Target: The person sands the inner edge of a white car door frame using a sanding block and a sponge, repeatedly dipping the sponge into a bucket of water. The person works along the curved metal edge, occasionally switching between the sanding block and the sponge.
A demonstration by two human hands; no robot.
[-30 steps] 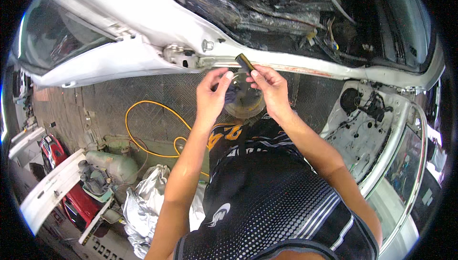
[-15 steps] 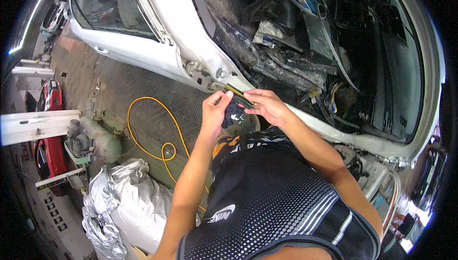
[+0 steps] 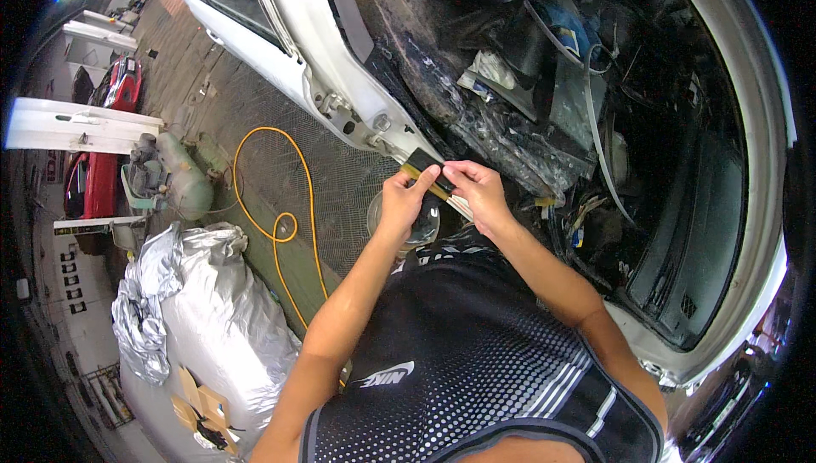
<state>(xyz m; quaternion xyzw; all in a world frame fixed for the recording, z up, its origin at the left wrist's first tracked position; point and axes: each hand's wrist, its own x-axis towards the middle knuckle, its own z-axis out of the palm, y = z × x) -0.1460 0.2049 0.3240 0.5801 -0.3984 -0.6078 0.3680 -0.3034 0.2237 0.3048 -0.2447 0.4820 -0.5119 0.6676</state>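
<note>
Pinching a small black-and-yellow block [image 3: 422, 159] above the white door frame's [image 3: 380, 104] lower edge, the left hand [image 3: 403, 199] and right hand [image 3: 482, 193] had fingers closed on it; it looked light, firm, best gripped near its ends.

The flat black-and-yellow block [image 3: 423, 159] lies in the bare left hand [image 3: 405, 201] and bare right hand [image 3: 478, 196], before the white metal car frame [image 3: 361, 93]. Leftward lies the looped orange hose [image 3: 312, 199]; beyond it, the cylindrical pale-green tank [image 3: 194, 193]; nearer the person, crumpled silver sheeting [image 3: 229, 301].
</note>
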